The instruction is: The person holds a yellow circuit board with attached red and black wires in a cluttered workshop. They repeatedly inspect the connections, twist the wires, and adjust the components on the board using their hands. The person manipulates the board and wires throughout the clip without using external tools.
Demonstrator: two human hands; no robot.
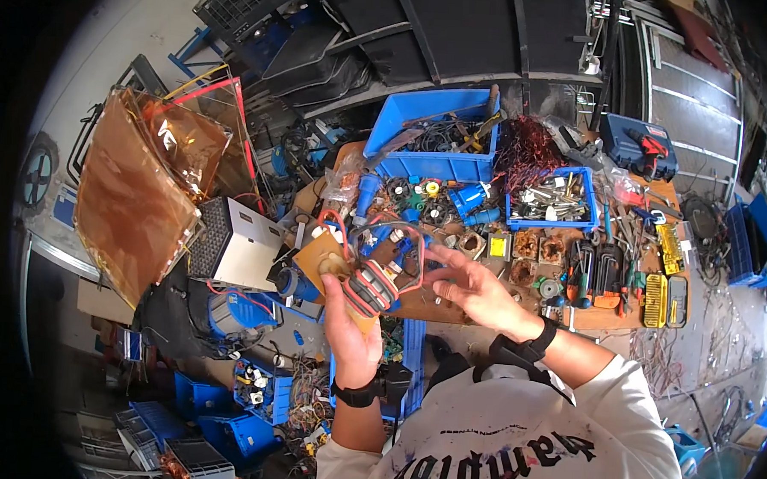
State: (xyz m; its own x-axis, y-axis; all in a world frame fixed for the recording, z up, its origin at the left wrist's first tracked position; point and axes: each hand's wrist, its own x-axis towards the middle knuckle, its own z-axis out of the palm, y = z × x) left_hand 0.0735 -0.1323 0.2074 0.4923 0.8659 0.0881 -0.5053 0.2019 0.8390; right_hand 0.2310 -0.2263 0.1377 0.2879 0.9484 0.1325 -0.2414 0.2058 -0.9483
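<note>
My left hand [352, 336] grips a tan board [312, 259] carrying a black-and-red wound component [369, 287], with red and grey wires [411, 234] looping up from it. My right hand [469, 284] is beside the loop on the right, fingers apart and partly curled, near a red wire; whether a fingertip touches it I cannot tell. Under and behind them lies a wooden workbench [603, 314] crowded with blue plastic fittings [472, 201] and rusty square boxes [524, 246].
Blue bins [429, 164] [551, 223] hold cables and metal parts. Tools [607, 271], a yellow case [655, 301] and a drill case [624, 130] are on the right. Left are amber sheets [137, 194] and a white metal box [242, 246]. More bins [238, 434] stand below.
</note>
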